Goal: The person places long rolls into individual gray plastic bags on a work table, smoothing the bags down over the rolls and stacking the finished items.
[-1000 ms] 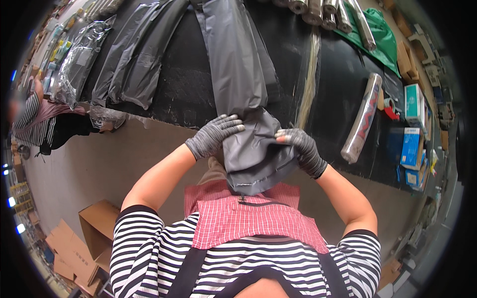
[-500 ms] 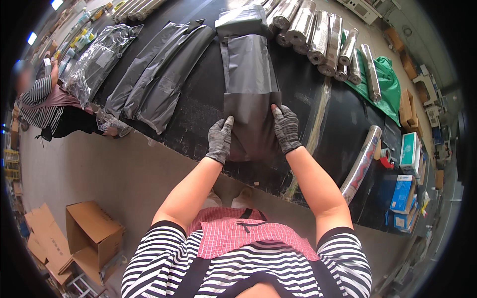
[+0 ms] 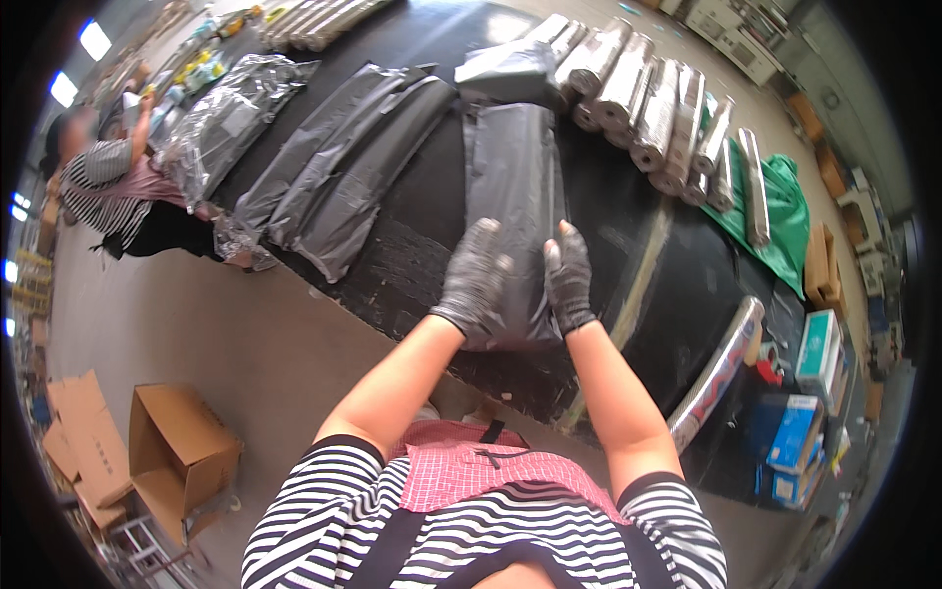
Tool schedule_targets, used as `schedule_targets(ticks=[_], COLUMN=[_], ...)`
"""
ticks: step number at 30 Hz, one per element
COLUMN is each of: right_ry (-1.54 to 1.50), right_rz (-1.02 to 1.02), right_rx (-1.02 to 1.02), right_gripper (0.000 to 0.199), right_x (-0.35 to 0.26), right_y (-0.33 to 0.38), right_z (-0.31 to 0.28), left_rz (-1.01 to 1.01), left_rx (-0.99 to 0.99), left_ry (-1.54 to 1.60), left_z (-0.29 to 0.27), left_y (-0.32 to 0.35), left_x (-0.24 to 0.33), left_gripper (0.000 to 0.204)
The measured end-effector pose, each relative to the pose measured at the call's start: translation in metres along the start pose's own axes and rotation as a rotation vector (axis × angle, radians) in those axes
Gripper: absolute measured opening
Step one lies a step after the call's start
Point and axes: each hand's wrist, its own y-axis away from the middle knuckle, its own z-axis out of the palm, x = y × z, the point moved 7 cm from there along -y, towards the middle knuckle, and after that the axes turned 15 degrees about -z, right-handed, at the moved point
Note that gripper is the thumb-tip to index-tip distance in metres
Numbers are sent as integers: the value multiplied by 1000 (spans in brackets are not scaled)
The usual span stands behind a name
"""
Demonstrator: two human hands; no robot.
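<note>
On the black-topped bench (image 3: pixel 412 265), seen from the head camera, a long flat grey plastic package (image 3: pixel 515 196) lies stretched away from the person, its near end close to the bench edge. The left hand (image 3: pixel 473 280), in a grey knit glove, rests on the package's near left side with fingers spread flat; the right hand (image 3: pixel 568 275), gloved the same, presses on the near right side, fingers together and flat. Neither hand pinches anything. Half a second ago the hands sat lower at the package's near corners, and a second ago they held it hanging near the chest; now it lies full length on the bench, so it has been laid down and is being smoothed. To the left lie more grey plastic packages (image 3: pixel 334 177) and a clear crinkled plastic bag (image 3: pixel 221 123). Silver foil-wrapped rolls (image 3: pixel 648 98) line the far right, beside a green sheet (image 3: pixel 775 221). A brown cardboard box (image 3: pixel 177 456) stands on the floor, and another person in a striped top (image 3: pixel 108 187) works at far left.
</note>
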Motion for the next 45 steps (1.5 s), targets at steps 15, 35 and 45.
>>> schedule_targets(ticks=[15, 35, 45], right_ry=[-749, -285, -320], right_rz=[822, 733, 684], right_rx=[-111, -406, -445], right_gripper=[62, 102, 93], right_x=[-21, -88, -109], right_y=[-4, -90, -147], right_z=[57, 256, 339], left_rz=[-187, -541, -591], left_rx=[-346, -300, -25], left_ry=[247, -563, -727], left_z=[-15, -308, -402], left_y=[-11, -289, -350], left_x=[1, -260, -331], left_gripper=[108, 118, 107])
